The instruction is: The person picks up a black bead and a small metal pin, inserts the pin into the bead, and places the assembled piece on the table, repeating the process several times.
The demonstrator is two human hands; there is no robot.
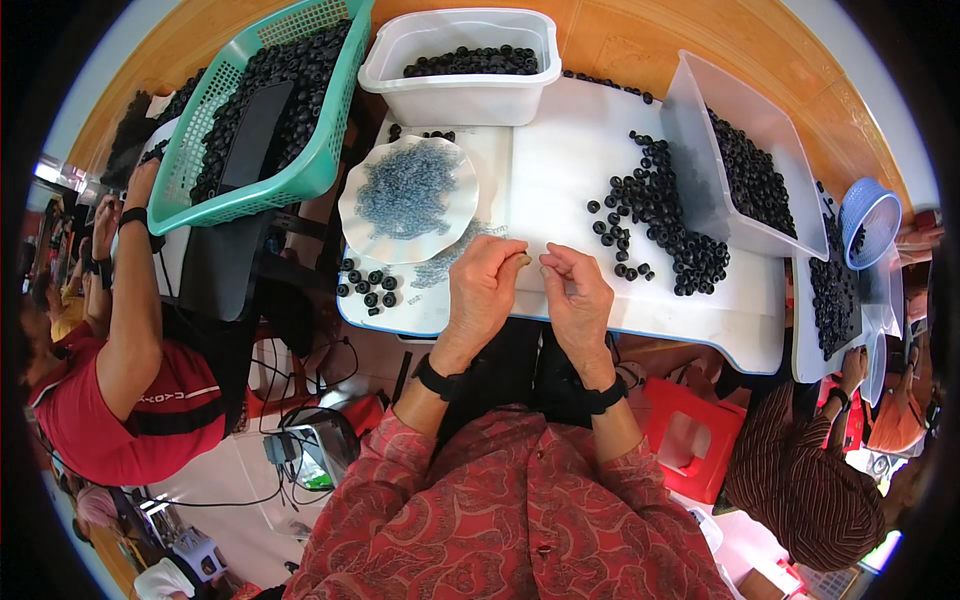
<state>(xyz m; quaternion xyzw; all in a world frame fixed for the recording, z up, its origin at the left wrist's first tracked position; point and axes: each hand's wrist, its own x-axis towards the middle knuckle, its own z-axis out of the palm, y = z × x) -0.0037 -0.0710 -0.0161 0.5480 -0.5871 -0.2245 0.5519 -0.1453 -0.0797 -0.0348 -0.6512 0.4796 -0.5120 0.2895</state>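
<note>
Black rubber rings lie loose in a broad scatter on the white bench, in the centre right of the frame, just right of the two hands. The bench fills the upper middle of the frame and bows with the lens. At upper left a green basket, tilted and heaped with more black rings, holds a dark flat slab. At upper right a clear tub leans on its side, its open mouth facing right and full of rings. At top centre stands a white tub with a shallow layer of rings. Below it sits a wavy-edged white plate bearing a mound of tiny grey-blue pieces (some have spilled onto the bench beside it). A small cluster of rings rests at the bench's lower left corner.

The left hand and the right hand meet at the near edge of the bench, fingertips almost touching. The left hand pinches something small and pale between thumb and forefinger; what it is I cannot quite make out. The right hand's fingers are curled in narrow, and whether they grip anything cannot be told. Both wrists carry black bands.

Other people sit at far left and lower right.
</note>
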